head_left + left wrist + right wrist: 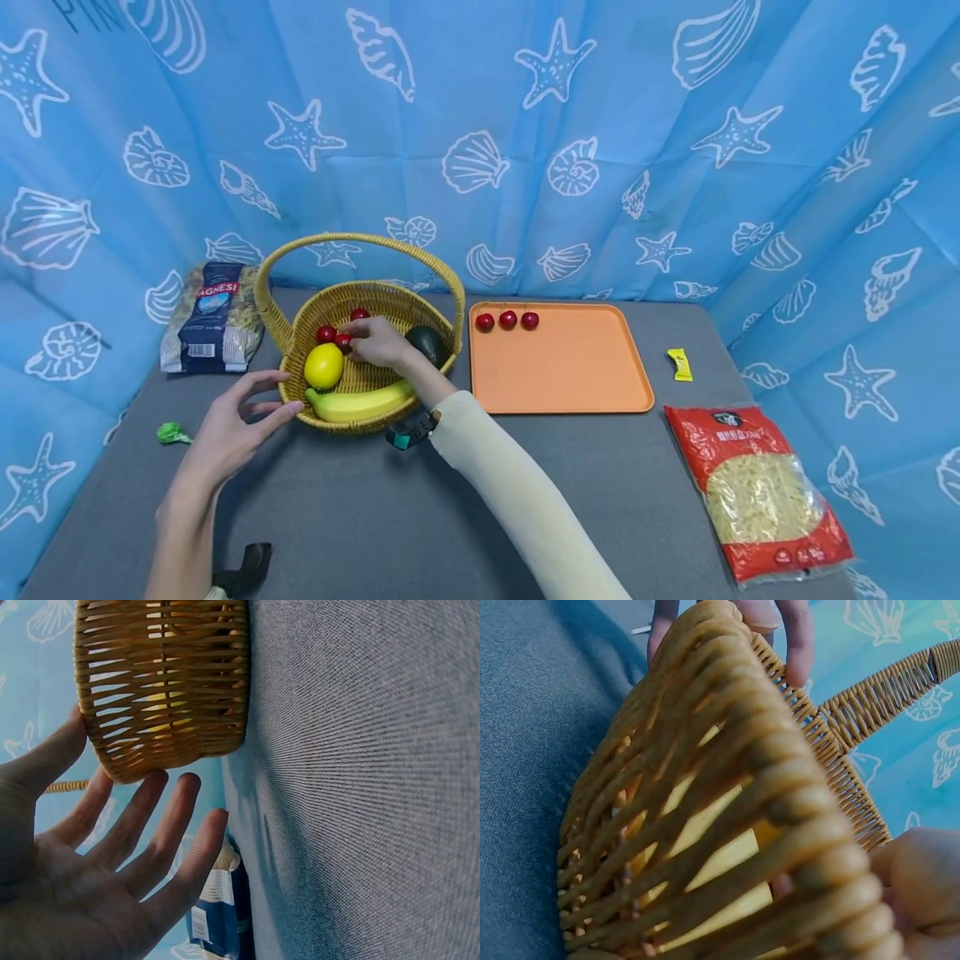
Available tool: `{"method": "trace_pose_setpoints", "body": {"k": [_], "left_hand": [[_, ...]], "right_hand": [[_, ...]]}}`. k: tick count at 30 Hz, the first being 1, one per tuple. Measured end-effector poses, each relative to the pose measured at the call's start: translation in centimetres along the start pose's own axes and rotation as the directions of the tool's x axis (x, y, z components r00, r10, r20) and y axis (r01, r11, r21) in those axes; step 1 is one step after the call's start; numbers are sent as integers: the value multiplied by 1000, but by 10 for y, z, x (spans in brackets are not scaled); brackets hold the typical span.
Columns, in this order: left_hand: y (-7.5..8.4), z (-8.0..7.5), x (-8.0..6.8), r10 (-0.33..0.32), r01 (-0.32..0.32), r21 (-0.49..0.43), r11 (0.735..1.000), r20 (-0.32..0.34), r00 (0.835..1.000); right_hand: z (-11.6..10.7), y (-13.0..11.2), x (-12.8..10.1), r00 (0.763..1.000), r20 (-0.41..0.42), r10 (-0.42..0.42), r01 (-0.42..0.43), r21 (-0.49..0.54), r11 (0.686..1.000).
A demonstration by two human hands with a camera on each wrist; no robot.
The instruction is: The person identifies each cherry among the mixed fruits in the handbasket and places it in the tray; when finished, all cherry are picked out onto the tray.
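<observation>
Grey table [337, 508], blue curtain [465, 92]: right hand [384, 343] at a cherry [342, 342]

Inside the wicker basket [352, 427], the cherry lies directly left of the bent fingertips of the right hand, which is the nearer one; whether they pinch it, I cannot tell. The left hand [231, 435], fingers loosely extended, touches the basket's side. In the right wrist view, the weave hides this contact; the stem cannot be made out.

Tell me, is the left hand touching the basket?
Touching: the left wrist view shows the left hand with its thumb against the basket at its rim.
</observation>
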State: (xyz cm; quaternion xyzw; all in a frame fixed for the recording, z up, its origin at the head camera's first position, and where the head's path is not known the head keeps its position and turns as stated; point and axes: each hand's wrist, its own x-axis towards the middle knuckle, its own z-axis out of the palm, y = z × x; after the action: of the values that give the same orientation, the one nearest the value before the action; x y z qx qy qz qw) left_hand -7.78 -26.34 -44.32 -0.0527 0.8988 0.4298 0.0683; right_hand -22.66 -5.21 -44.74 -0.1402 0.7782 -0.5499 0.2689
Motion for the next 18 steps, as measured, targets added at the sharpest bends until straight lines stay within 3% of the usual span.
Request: {"method": "trace_pose_setpoints", "body": {"k": [8, 15, 18], "left_hand": [[-1, 0, 0, 3, -3, -2, 1000, 0, 1000], [-1, 0, 0, 12, -12, 4, 1000, -8, 1000], [-1, 0, 0, 18, -18, 4, 1000, -8, 1000]], "right_hand": [[2, -1, -1, 999, 46, 29, -33, 75, 997], [-1, 1, -7, 991, -119, -66, 70, 25, 997], [-6, -2, -18, 986, -126, -110, 117, 46, 992]]}}
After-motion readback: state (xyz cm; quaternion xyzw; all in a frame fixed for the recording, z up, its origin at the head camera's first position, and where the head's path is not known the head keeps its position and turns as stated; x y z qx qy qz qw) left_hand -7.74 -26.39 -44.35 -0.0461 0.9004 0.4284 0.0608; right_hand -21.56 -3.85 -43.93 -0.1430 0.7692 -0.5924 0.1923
